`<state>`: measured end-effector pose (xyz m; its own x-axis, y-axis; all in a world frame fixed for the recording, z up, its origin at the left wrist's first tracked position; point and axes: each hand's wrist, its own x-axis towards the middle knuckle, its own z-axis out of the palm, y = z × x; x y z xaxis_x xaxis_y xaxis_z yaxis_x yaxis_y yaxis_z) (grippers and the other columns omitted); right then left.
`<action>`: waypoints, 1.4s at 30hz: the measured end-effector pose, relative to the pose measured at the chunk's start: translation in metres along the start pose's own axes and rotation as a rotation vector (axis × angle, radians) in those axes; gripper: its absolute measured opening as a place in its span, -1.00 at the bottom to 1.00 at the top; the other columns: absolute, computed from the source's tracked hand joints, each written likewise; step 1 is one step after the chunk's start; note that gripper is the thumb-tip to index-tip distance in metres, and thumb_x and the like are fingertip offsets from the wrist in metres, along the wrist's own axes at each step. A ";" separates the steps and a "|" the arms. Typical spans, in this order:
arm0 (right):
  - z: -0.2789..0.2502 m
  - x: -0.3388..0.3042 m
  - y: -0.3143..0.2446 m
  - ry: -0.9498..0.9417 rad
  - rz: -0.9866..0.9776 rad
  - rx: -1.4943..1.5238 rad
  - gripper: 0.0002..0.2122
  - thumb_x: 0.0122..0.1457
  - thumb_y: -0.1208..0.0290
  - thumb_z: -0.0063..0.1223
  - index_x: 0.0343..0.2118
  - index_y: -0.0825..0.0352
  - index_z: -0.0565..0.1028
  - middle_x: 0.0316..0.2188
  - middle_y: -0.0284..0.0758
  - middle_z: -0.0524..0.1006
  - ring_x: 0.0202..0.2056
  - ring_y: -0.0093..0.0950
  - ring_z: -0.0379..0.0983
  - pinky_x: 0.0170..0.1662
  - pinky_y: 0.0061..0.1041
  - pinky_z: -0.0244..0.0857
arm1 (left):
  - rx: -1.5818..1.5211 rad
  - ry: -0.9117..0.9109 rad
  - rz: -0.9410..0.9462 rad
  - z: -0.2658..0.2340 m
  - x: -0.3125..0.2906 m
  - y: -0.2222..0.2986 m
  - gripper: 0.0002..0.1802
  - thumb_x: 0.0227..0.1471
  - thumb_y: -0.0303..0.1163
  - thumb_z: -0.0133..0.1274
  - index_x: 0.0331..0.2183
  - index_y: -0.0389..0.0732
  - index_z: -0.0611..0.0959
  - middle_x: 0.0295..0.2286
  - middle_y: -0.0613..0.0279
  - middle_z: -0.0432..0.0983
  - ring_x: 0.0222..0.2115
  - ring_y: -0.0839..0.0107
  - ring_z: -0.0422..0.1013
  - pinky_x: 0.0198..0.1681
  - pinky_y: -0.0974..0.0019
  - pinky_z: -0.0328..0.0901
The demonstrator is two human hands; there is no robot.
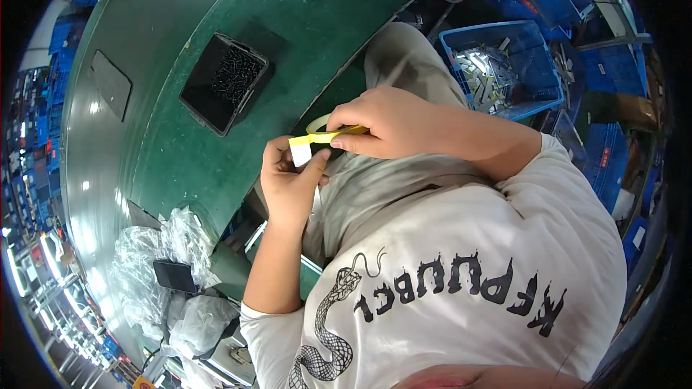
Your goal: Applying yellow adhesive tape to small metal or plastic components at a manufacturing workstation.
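Note:
Over my lap, close to the table's edge, my right hand (378, 122) grips a roll of yellow tape (314, 127) between thumb and fingers. A short strip of the tape runs left from the roll to the top of a small white flat piece (301, 155). That piece is pinched by my left hand (285, 180), thumb on the near side and fingers behind it. The strip touches the white piece's upper end. Part of the roll is covered by my right fingers. What the piece's lower end looks like is hidden by my left hand.
A black bin (223, 85) of small dark parts stands on the green table (303, 25). At right is a blue crate (537, 104) of small metallic pieces. Clear plastic bags (140, 274) and a dark phone-like slab (174, 275) lie lower left. A flat dark plate (112, 85) rests far left.

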<state>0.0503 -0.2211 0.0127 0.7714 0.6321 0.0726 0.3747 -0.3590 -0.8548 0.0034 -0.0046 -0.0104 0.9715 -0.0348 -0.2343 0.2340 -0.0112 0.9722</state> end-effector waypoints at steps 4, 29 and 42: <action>-0.002 0.001 -0.005 -0.034 0.022 0.007 -0.81 0.19 0.30 0.12 -0.27 0.32 0.53 -0.55 -0.24 0.54 -0.52 -0.24 0.48 -0.47 -0.29 0.27 | 0.090 0.036 -0.027 -0.003 0.000 0.000 -0.72 0.01 -0.64 0.18 -0.20 -0.32 0.48 -0.52 0.28 0.51 -0.64 0.64 0.38 -0.62 0.55 0.24; 0.000 -0.007 -0.002 0.037 0.006 -0.045 -0.79 0.19 0.29 0.12 -0.28 0.36 0.54 -0.54 -0.19 0.53 -0.52 -0.19 0.48 -0.47 -0.28 0.27 | -0.063 -0.070 0.023 -0.008 -0.007 0.003 -0.88 0.16 -0.56 0.06 -0.22 -0.34 0.55 -0.37 0.16 0.60 -0.49 0.54 0.48 -0.44 0.49 0.40; 0.002 -0.005 0.000 0.019 0.017 -0.060 -0.79 0.20 0.28 0.11 -0.27 0.34 0.54 -0.54 -0.20 0.53 -0.52 -0.20 0.48 -0.47 -0.28 0.27 | -0.212 -0.105 0.039 -0.007 -0.009 0.002 -0.86 0.22 -0.53 -0.02 -0.18 -0.34 0.53 -0.35 0.10 0.60 -0.45 0.45 0.50 -0.44 0.41 0.42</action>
<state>0.0449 -0.2227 0.0114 0.7873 0.6127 0.0691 0.3916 -0.4103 -0.8236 -0.0046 0.0023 -0.0060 0.9734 -0.1353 -0.1847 0.2096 0.2015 0.9568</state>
